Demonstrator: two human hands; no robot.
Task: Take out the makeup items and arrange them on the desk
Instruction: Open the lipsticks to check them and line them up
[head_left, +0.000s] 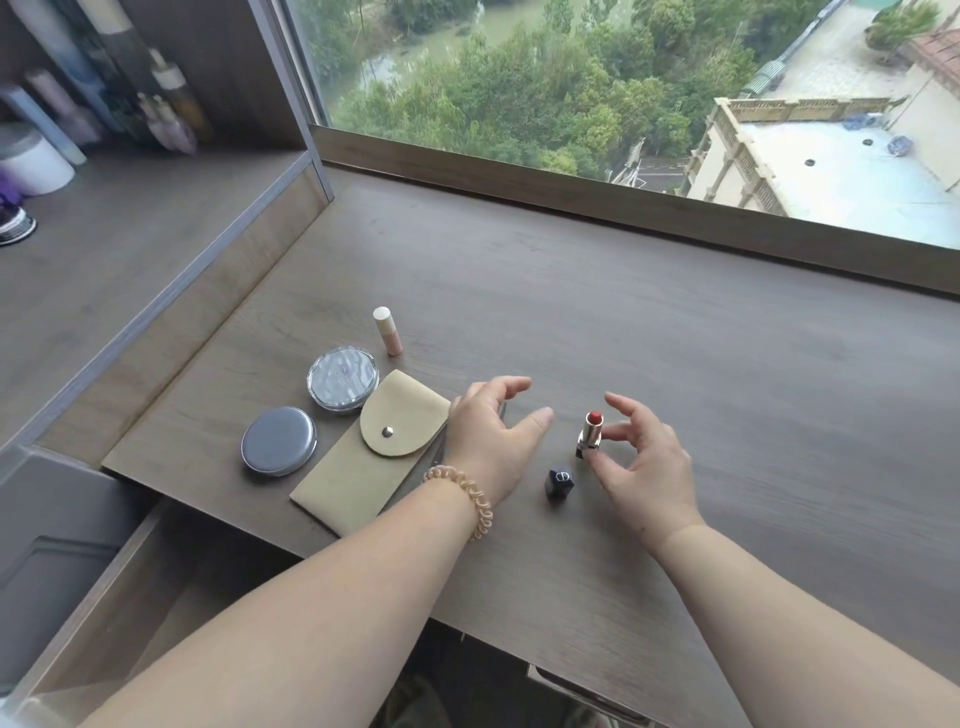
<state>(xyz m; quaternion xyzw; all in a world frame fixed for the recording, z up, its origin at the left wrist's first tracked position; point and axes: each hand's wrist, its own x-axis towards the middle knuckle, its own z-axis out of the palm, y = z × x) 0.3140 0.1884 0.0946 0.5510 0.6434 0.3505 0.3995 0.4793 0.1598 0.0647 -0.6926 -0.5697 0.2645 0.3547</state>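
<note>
An uncapped lipstick (591, 435) with a red tip stands upright on the wooden desk (675, 374). My right hand (641, 467) curls around it, thumb at its base and a finger against its side. Its black cap (559, 482) stands just in front of it. My left hand (493, 436) hovers left of the lipstick with fingers spread and nothing in it; a thin metal item shows partly beneath it. A beige snap pouch (363, 467) lies to the left, with two round silver compacts (343, 379) (279, 440) and a small pink tube (388, 330) beyond it.
An open drawer (156, 587) sits below the desk's front left edge. A raised shelf (104, 249) on the left holds bottles and a white jar (31, 158). A window ledge (623, 208) runs along the back of the desk.
</note>
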